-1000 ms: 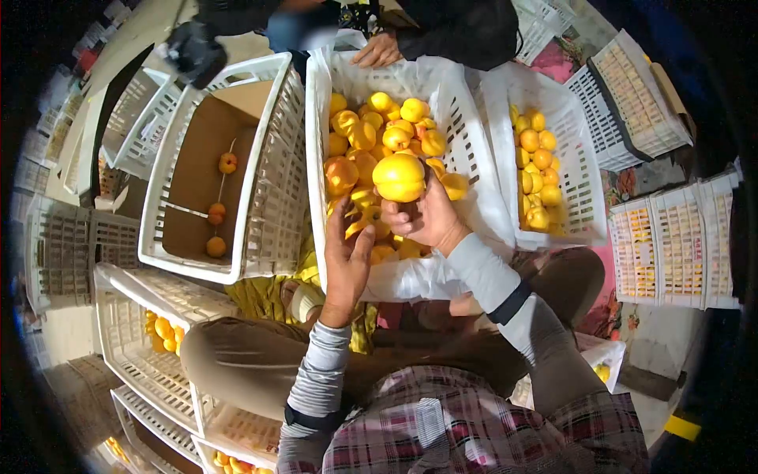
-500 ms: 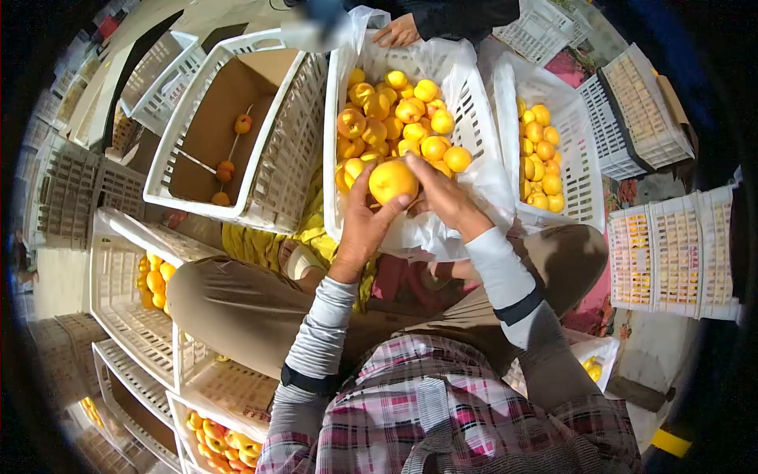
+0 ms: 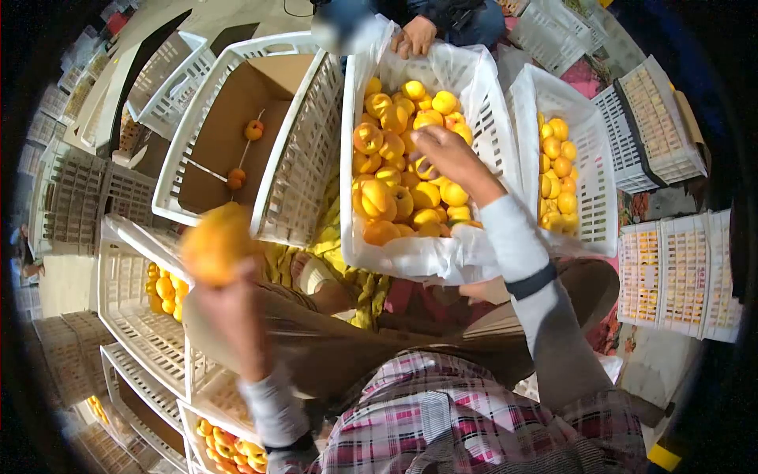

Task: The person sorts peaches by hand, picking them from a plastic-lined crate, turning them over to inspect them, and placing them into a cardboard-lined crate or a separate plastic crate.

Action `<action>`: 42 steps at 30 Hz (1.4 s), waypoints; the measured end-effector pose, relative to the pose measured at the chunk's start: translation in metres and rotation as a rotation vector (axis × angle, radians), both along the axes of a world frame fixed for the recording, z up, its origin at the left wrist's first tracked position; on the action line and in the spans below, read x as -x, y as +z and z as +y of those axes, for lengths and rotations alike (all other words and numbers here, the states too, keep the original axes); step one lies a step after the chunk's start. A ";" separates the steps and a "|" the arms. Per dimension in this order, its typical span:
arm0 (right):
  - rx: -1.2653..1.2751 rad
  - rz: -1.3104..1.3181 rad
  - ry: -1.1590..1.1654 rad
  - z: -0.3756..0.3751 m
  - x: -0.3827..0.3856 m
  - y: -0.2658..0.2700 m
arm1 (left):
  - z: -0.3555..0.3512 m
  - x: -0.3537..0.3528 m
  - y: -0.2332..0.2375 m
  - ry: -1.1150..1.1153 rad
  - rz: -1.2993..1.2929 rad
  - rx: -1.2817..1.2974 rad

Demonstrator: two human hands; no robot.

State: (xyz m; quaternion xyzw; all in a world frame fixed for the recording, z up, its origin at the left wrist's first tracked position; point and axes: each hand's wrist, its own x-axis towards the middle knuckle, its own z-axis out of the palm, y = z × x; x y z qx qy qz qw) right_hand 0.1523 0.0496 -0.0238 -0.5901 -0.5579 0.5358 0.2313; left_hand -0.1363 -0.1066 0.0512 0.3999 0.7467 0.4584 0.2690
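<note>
"Gripped from the near side, one large yellow-orange fruit (image 3: 215, 243) sits in the left hand (image 3: 233, 312), though both are blurred."

"Where is that, exactly?"

"Left of the middle crate (image 3: 496, 138) and well apart from it, across the near corner of the left crate (image 3: 163, 182) as the head camera sees it. I can't judge its height."

"And the right hand (image 3: 452, 158)?"

"Out over the fruit pile (image 3: 389, 197) in the middle crate, fingers bent. Whether they touch or hold a piece, I can't tell; the palm side is hidden."

"What lines that crate?"

"White plastic liner (image 3: 442, 265), draped over the near rim. Brown cardboard (image 3: 237, 95) lines the left crate, and two small orange fruits (image 3: 253, 130) show against it."

"On the other side?"

"Just beside it stands the right crate (image 3: 598, 189), partly filled with yellow fruits (image 3: 562, 166). Another white crate (image 3: 146, 336), on the near left, holds more."

"Anyone else close by?"

"Another person's hand (image 3: 416, 36) rests at the far rim of the middle crate."
</note>
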 end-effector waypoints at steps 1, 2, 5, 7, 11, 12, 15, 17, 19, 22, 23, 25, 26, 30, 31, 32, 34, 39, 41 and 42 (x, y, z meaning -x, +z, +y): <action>-0.007 0.001 0.003 0.017 0.003 -0.013 | -0.002 0.050 -0.015 0.178 -0.006 -0.301; -0.133 -0.136 0.054 0.033 0.009 -0.032 | -0.005 0.070 0.005 0.217 -0.100 -0.400; -0.391 -0.471 0.169 0.062 0.042 -0.088 | -0.015 0.169 -0.011 0.260 0.076 -0.350; -0.417 -0.648 0.201 0.069 0.066 -0.100 | -0.027 0.247 -0.062 0.328 0.050 -0.136; -0.473 -0.731 0.147 0.085 0.073 -0.115 | -0.065 0.368 -0.185 0.286 0.112 0.078; -0.471 -0.666 0.100 0.087 0.071 -0.115 | -0.077 0.386 -0.212 0.293 0.099 0.082; -0.566 -0.808 0.193 0.092 0.061 -0.124 | -0.103 0.433 -0.288 0.157 -0.117 0.201; -0.519 -0.875 0.249 0.091 0.062 -0.124 | -0.106 0.460 -0.324 0.016 0.062 0.351; -0.565 -0.884 0.233 0.084 0.065 -0.124 | -0.112 0.475 -0.345 -0.106 0.242 0.498; -0.505 -0.636 0.028 0.090 0.062 -0.129 | -0.085 0.391 -0.256 -0.015 0.390 0.442; -0.368 -0.063 -0.134 0.078 0.061 -0.110 | -0.082 0.392 -0.253 -0.041 0.274 0.190; 0.397 1.024 -0.198 0.073 0.036 -0.089 | -0.047 0.346 -0.209 0.095 0.310 -0.158; 0.388 1.020 -0.206 0.067 0.031 -0.080 | -0.027 0.314 -0.173 0.111 0.282 -0.146; 0.502 1.246 -0.105 0.043 0.036 -0.030 | 0.038 0.182 -0.082 -0.068 0.104 -0.321; 0.495 1.314 -0.028 0.040 0.037 -0.027 | 0.052 0.150 -0.070 -0.138 -0.043 -0.352; 0.493 1.380 0.051 0.037 0.040 -0.025 | 0.061 0.119 -0.051 -0.232 -0.035 -0.320; 0.530 1.421 0.130 0.032 0.046 -0.021 | 0.084 0.086 -0.050 -0.444 -0.073 -0.251; 0.626 1.214 0.104 0.011 0.072 -0.007 | 0.118 0.015 -0.047 -0.922 -0.319 -0.144; 0.641 0.966 -0.013 -0.001 0.090 0.002 | 0.126 -0.009 -0.053 -0.992 -0.403 -0.160; 0.659 1.012 0.139 -0.005 0.096 0.002 | 0.125 -0.020 -0.049 -1.038 -0.610 -0.149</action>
